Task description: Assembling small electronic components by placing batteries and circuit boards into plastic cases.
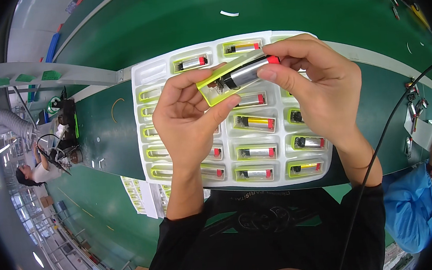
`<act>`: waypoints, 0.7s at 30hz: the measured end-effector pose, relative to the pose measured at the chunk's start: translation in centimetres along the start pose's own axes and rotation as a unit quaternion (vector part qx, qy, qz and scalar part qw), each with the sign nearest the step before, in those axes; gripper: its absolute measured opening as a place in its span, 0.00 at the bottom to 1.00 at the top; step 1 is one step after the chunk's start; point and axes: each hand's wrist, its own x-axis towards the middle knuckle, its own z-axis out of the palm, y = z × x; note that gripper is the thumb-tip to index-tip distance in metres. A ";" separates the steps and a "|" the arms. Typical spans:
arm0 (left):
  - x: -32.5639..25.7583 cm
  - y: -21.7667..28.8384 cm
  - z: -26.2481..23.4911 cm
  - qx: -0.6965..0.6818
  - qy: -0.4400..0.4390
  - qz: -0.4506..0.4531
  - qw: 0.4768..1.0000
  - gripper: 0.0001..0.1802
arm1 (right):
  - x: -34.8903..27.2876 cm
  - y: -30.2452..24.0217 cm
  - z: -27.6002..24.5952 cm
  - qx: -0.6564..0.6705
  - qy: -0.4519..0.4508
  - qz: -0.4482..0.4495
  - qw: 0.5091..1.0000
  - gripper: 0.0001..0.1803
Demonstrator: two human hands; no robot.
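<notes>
Above a white moulded tray (pixel 279 181), my left hand (pixel 184 114) grips a yellow-green, see-through plastic case (pixel 205 92) between thumb and fingers. My right hand (pixel 326 88) pinches the red end of a silver cylindrical battery cell assembly (pixel 248 74) with thumb and forefinger. The assembly lies tilted, partly within the case's open side, its black end and thin wires toward my left hand. Whether it is fully seated in the case I cannot tell. Below, several similar cases with red-ended cylinders (pixel 257 152) sit in the tray's pockets; my hands hide some of them.
A green workbench (pixel 191 15) carries the tray. Loose parts (pixel 413 112) lie at the right, near a person in a blue garment (pixel 410 211). A black cable (pixel 392 113) runs down the right side. Another person (pixel 39 172) works at the far left beside equipment.
</notes>
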 end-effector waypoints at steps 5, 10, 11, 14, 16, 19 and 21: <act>0.1 -0.2 0.1 -0.006 -0.010 -0.002 1.000 0.27 | -0.2 0.2 0.3 0.034 0.009 0.014 0.999 0.15; 0.1 -0.6 0.5 0.013 -0.012 0.005 1.000 0.26 | -0.3 0.9 1.3 0.015 0.050 -0.033 0.998 0.12; 0.1 -0.5 0.5 0.017 -0.012 0.006 1.000 0.26 | -0.3 0.9 1.4 0.006 0.050 -0.038 0.998 0.12; -0.1 -0.3 0.9 -0.039 0.012 -0.017 0.999 0.23 | -0.2 1.3 1.3 -0.079 0.054 -0.043 0.995 0.16; 0.1 -0.5 1.2 -0.028 0.052 -0.042 0.997 0.20 | 0.1 1.4 1.6 -0.088 0.103 -0.022 0.990 0.18; 0.3 -0.4 1.3 0.000 0.063 -0.059 0.996 0.17 | 0.2 2.3 1.7 0.001 0.026 0.070 0.997 0.22; 0.2 -0.2 0.9 0.022 0.057 -0.073 0.995 0.16 | 0.5 2.2 1.4 0.068 -0.058 0.147 0.985 0.21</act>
